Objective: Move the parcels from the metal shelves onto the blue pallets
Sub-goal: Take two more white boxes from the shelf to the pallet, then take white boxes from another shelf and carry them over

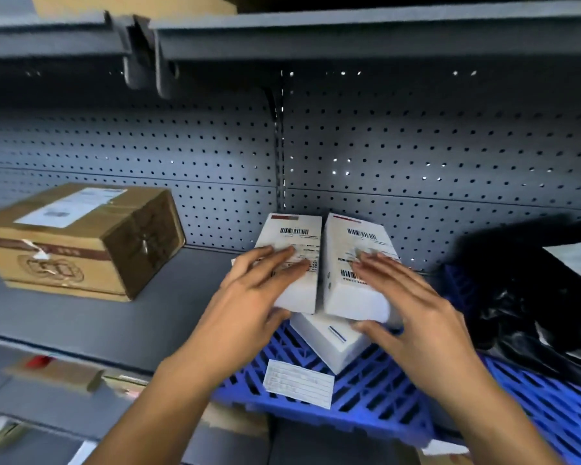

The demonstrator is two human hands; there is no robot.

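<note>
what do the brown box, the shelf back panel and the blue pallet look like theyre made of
Brown box: corrugated cardboard by the look, matte tan, taped seams, paper label on top.
Shelf back panel: probably painted sheet metal, grey, punched with regular holes.
Blue pallet: likely moulded plastic, uniform glossy blue, open lattice.

Two parcels (322, 263) side by side atop a third parcel (332, 344) on pallet (383, 394); carton (78, 239) left on shelf (168, 297); bag (530, 297) right.

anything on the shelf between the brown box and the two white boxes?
No. In the head view, only bare grey shelf separates the brown box from the white boxes.
</note>
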